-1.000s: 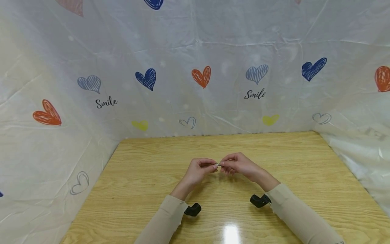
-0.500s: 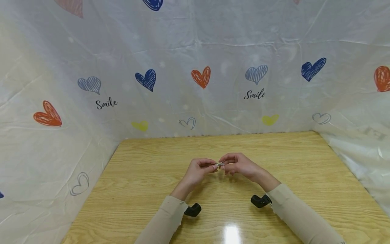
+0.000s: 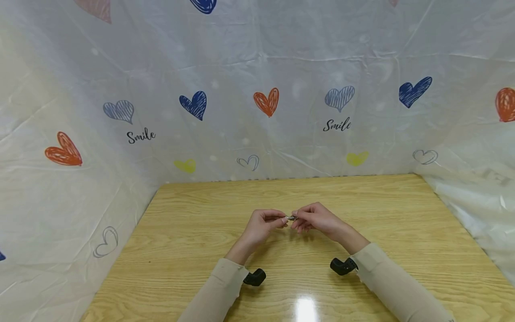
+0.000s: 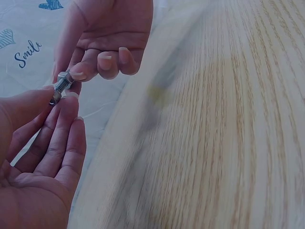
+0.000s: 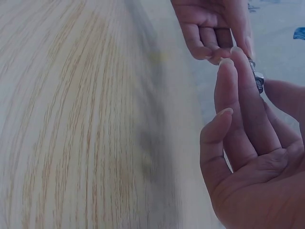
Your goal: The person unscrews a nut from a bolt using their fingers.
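Working the nut [image 4: 64, 76] on the bolt [image 4: 60, 88]: judged this the likely step in hand; couldn't tell tightening from loosening.
Left hand [image 3: 259, 225]: pinched one end of the bolt between thumb and forefinger; looked to be serving as anchor.
Right hand [image 3: 319, 219]: closed thumb and forefinger in a pinch at the nut end; couldn't tell grip on nut alone from grip on nut plus bolt tip.
Bolt position: lay directly between both sets of fingertips, bridging the hands, roughly crosswise in head view, held up off the bench [image 3: 193, 237].
Nut position: sat toward the right-hand end, threads visible between it and the left thumb.
Turning technique: called, probably, for a steady left pinch with no counter-roll, short right fingertip twists, regrip on the flats after each.
Bolt alignment: needed, in my judgement, holding square to the nut, no sideways load.
Pinch risk: rated slipping likeliest, given small bare-fingertip contact; cross-threading next, if tilted.
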Tool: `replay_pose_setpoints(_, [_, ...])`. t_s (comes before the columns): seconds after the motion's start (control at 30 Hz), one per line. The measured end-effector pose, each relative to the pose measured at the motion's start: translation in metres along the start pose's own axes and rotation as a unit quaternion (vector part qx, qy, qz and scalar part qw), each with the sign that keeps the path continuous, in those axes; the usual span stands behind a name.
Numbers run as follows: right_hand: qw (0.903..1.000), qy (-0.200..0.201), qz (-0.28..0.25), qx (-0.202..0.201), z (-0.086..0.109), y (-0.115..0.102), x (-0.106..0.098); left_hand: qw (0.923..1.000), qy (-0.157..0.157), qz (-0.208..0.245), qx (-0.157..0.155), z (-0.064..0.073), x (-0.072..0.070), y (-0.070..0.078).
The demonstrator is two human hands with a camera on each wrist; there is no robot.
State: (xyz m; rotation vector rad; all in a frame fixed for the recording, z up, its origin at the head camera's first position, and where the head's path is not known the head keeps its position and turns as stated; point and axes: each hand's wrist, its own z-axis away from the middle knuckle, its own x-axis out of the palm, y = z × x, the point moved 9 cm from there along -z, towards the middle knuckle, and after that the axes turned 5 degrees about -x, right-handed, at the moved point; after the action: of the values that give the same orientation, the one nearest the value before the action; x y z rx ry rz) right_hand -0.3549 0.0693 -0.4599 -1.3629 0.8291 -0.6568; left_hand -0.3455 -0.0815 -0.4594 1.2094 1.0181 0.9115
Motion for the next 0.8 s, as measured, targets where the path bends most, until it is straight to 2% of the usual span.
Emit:
replay_pose_setpoints(0.6, [0.9995,-0.01,-0.017,-0.023,0.0014,-0.0032,0.0006,1.0,0.004,0.006,0.006,0.0,-0.0006,-0.0001])
replay_pose_setpoints(0.8, [0.9998,-0.002,-0.018,-0.001,0.002,-0.0014,-0.0006,0.9999,0.006,0.01,0.009,0.0007,-0.0008,0.0008])
